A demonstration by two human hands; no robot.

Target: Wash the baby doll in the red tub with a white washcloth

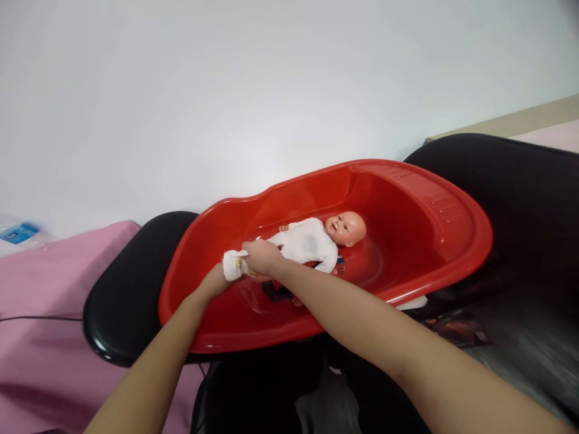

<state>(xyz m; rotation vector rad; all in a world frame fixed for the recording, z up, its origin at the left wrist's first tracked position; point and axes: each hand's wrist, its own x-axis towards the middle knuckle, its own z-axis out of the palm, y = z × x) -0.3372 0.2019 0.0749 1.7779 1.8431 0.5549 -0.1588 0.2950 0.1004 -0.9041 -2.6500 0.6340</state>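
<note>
A bald baby doll (307,241) in a white top lies on its back in a red baby bathtub (456,241), its head to the right. Over the doll's legs, my right hand (263,257) is closed, its fingers gripping the edge of a small white cloth piece (235,266) with a yellowish print. My left hand (216,281) meets that cloth from the left, and the fabric covers most of its fingers. Whether the cloth is a garment or a loose rag I cannot tell. The doll's lower body is partly hidden by my right hand and forearm.
The tub rests on black padded seats (126,289) against a pale wall (226,90). A pink cover (40,307) with a thin black cable lies at left, near a clear plastic package (20,234). Dark patterned pieces (275,292) show beneath the doll.
</note>
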